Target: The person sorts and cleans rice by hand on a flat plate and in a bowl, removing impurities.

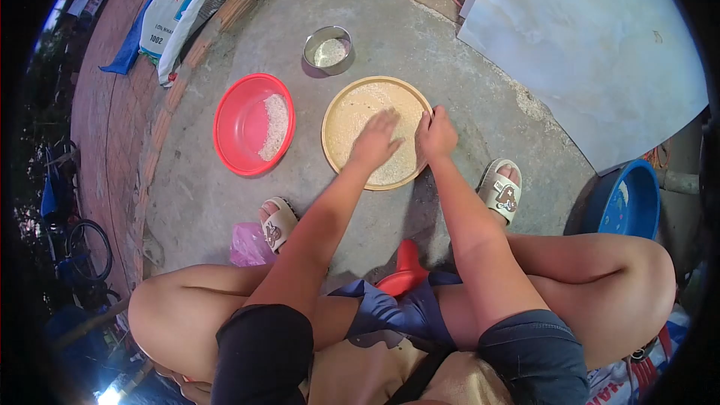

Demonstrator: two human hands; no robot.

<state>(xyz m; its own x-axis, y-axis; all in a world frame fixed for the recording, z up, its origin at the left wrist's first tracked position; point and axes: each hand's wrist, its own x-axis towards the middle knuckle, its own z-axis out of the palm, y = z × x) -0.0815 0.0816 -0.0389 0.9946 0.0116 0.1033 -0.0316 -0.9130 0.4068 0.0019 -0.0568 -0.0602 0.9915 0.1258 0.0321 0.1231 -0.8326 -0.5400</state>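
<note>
A round, shallow tan tray lies on the concrete floor, with pale grains spread over its bottom. My left hand is over the grains near the middle of the tray, palm down with its fingers spread. At the tray's right rim, my right hand grips the edge with its fingers wrapped round it. To the left stands a red basin with a heap of white grains along its right side. Above the tray is a round metal container with some pale grains inside.
Sandaled feet flank the tray. A red plastic object and pink bag lie close to me. A blue basin and large pale panel are at right; printed sacks lie upper left.
</note>
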